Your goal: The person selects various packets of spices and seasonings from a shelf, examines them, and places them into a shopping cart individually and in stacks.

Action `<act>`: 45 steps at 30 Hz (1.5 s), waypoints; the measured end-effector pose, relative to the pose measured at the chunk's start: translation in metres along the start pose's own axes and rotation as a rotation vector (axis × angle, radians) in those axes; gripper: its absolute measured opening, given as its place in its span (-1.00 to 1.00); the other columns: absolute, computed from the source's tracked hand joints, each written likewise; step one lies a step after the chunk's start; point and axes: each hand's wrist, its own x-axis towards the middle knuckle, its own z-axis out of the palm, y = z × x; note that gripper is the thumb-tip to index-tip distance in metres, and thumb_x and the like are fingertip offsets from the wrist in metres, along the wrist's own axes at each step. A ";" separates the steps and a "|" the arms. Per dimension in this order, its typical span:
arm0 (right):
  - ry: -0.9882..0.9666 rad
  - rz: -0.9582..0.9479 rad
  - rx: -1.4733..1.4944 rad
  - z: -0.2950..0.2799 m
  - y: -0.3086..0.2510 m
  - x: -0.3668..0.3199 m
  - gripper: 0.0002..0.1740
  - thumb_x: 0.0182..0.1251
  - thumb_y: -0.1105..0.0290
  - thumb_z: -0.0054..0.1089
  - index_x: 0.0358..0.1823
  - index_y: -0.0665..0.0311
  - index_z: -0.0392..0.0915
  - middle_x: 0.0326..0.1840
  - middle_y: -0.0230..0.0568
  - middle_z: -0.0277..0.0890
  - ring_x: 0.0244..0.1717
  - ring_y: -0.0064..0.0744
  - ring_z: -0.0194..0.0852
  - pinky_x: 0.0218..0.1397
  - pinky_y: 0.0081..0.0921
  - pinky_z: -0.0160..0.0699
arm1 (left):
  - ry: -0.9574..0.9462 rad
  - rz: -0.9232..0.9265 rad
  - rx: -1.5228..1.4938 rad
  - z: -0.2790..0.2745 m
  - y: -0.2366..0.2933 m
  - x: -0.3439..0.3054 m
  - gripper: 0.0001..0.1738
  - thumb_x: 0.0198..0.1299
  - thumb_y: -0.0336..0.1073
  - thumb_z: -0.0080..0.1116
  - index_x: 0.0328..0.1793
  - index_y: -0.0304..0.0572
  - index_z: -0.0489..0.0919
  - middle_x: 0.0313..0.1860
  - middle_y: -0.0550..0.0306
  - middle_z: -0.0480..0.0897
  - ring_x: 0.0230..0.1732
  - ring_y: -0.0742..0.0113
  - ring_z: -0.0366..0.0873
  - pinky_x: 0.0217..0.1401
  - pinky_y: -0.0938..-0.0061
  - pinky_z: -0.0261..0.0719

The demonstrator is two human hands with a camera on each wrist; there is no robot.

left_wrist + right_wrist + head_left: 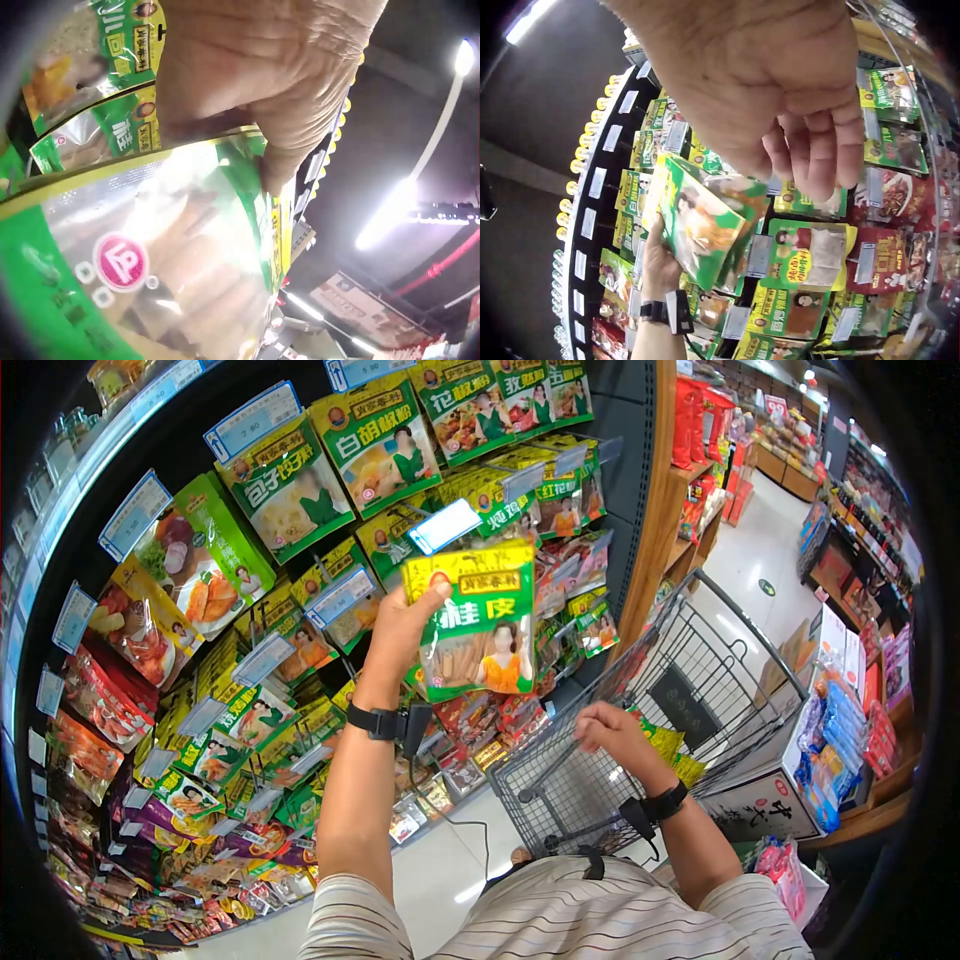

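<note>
My left hand point(398, 638) grips a green and yellow packet of cinnamon bark point(470, 645) by its side edge, thumb across the front. A clear window in the packet shows the brown bark pieces. In the left wrist view the thumb of the left hand point(262, 75) presses on the packet point(187, 247), with similar hanging packets point(90, 135) behind. The right hand point(622, 738) hovers over the shopping cart point(585, 790), holding nothing, fingers loosely bent. Seen from the right wrist, that hand point(772, 90) hangs in front of the racks, apart from the packet point(697, 225).
Hooks of seasoning packets point(375, 445) with price tags point(255, 422) fill the shelf ahead and to the left. Inside the cart lie yellow-green packets point(662, 745), partly behind the right hand. Boxes point(765, 800) and blue bags point(832, 735) stand to the right, beside an aisle.
</note>
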 end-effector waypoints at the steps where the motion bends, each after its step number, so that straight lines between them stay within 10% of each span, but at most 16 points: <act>1: 0.013 -0.005 -0.009 0.000 -0.009 0.002 -0.82 0.44 0.39 0.15 -0.06 0.35 0.54 -0.24 -0.33 0.62 -0.32 -0.59 0.60 -0.22 -0.58 0.60 | -0.052 0.027 0.032 0.003 0.002 -0.006 -0.60 0.32 -0.10 0.32 0.09 -0.28 0.65 -0.09 0.28 0.67 -0.11 0.52 0.56 0.00 0.52 0.52; 8: 0.000 -0.389 -0.023 0.014 -0.072 0.014 -0.25 0.32 0.27 0.39 0.44 0.34 0.23 0.30 -0.12 0.45 0.32 -0.35 0.42 0.41 -0.33 0.37 | -0.384 0.085 0.189 0.036 0.022 -0.056 -0.64 0.38 -0.14 0.27 0.07 -0.32 0.67 -0.08 0.19 0.73 -0.04 0.47 0.60 0.05 0.49 0.56; 29: 0.169 -0.253 0.254 0.006 -0.084 -0.004 -0.65 0.47 0.33 0.20 0.15 0.42 0.58 0.06 -0.28 0.67 0.02 -0.53 0.59 0.16 -0.52 0.52 | -0.676 -0.180 -0.054 0.056 -0.001 -0.043 -0.43 0.41 -0.01 0.21 0.38 -0.23 0.49 0.26 0.18 0.58 0.24 0.43 0.49 0.32 0.47 0.46; 35: 0.195 -0.247 0.276 0.000 -0.077 -0.011 -0.68 0.47 0.36 0.18 0.11 0.42 0.59 0.03 -0.29 0.67 0.00 -0.55 0.60 0.11 -0.54 0.54 | -0.195 -0.366 0.105 -0.028 -0.073 0.044 -0.20 0.42 0.29 0.00 0.33 -0.41 0.43 0.19 -0.14 0.57 0.17 0.05 0.59 0.15 0.20 0.65; 41: 0.232 -0.212 0.251 -0.006 -0.064 -0.018 -0.68 0.47 0.35 0.19 0.11 0.41 0.60 0.02 -0.29 0.67 -0.02 -0.57 0.59 0.12 -0.54 0.53 | 0.313 -0.194 0.266 -0.069 -0.080 0.074 -0.49 0.35 0.18 0.15 -0.08 -0.18 0.50 -0.21 0.16 0.57 -0.18 0.30 0.61 -0.20 0.33 0.63; 45: 0.241 -0.199 0.239 -0.007 -0.064 -0.021 -0.68 0.47 0.34 0.19 0.10 0.41 0.61 0.02 -0.29 0.68 -0.02 -0.57 0.59 0.13 -0.54 0.52 | 0.468 -0.051 0.358 -0.081 -0.079 0.086 -0.32 0.30 0.26 0.16 -0.03 -0.36 0.56 -0.14 -0.08 0.62 -0.15 0.14 0.54 -0.07 0.25 0.54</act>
